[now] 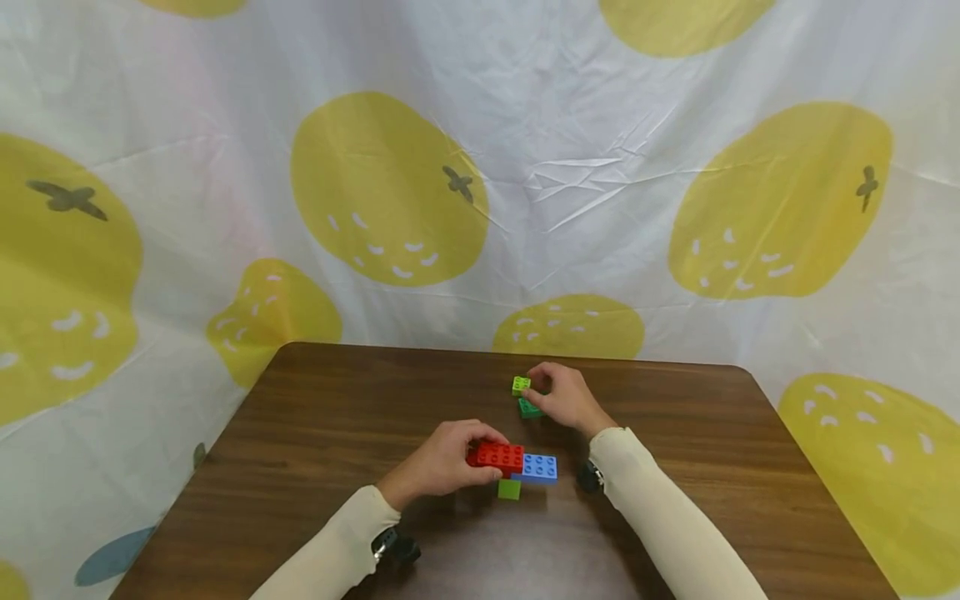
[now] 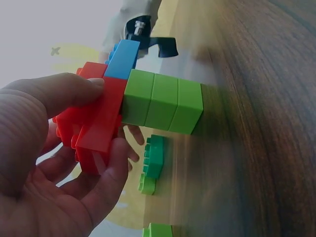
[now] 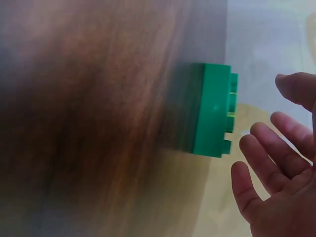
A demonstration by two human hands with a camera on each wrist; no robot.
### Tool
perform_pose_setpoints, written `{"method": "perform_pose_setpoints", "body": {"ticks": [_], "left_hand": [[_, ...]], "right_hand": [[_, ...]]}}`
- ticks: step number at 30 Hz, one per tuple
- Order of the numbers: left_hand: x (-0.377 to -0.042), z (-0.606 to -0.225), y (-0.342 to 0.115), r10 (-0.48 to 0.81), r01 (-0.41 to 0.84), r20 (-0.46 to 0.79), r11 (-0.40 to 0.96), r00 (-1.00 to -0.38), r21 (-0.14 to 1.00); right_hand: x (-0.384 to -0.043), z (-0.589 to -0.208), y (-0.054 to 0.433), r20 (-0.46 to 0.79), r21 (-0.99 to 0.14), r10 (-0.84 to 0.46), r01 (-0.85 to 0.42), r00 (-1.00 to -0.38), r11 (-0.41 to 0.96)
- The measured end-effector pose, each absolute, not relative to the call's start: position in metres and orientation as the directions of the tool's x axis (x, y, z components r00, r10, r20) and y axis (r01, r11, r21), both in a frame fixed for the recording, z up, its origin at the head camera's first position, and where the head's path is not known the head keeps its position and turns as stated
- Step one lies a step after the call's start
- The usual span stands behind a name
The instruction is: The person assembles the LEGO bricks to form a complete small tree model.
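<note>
My left hand (image 1: 448, 458) grips a built piece of toy building bricks. Red bricks (image 2: 101, 111) lie between its thumb and fingers, a blue brick (image 1: 539, 467) sticks out to the right, and a column of lime-green bricks (image 2: 163, 101) extends below them. Over the far part of the table, my right hand (image 1: 568, 397) reaches with spread, loosely bent fingers. Nothing lies between its thumb and fingers in the right wrist view. Close to those fingertips is a dark green brick (image 3: 215, 111), studs up on the table. Beside it stands a small lime-green brick (image 1: 521, 386).
The wooden table (image 1: 337, 392) has rounded far corners. A white curtain (image 1: 555, 217) with yellow fruit prints hangs right behind its far edge. Another lime-green brick (image 2: 160, 230) shows at the bottom of the left wrist view.
</note>
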State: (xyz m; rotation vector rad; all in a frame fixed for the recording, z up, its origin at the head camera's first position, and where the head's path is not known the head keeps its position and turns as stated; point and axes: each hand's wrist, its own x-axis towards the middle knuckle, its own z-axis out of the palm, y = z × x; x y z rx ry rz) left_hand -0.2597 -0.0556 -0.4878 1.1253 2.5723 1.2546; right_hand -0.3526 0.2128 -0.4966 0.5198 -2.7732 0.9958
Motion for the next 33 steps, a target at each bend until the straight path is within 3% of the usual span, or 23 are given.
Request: {"method": "perform_pose_setpoints", "body": {"ticks": [16, 23, 33], "left_hand": [[-0.261, -0.487, -0.056, 0.638, 0.561, 0.204, 0.425, -0.743, 0.710], [-0.260, -0.486, -0.055, 0.631, 0.542, 0.184, 0.439, -0.754, 0.717], [-0.259, -0.487, -0.056, 0.630, 0.554, 0.201, 0.431, -0.750, 0.712]], "right_hand": [[-0.381, -0.512, 0.202, 0.081, -0.542, -0.258, -0.260, -0.963, 0.800], [-0.383, -0.509, 0.195, 0.064, -0.548, -0.193, -0.196, -0.979, 0.813], [-0.380, -0.504, 0.187, 0.073, -0.502, -0.205, -0.214, -0.976, 0.838]]}}
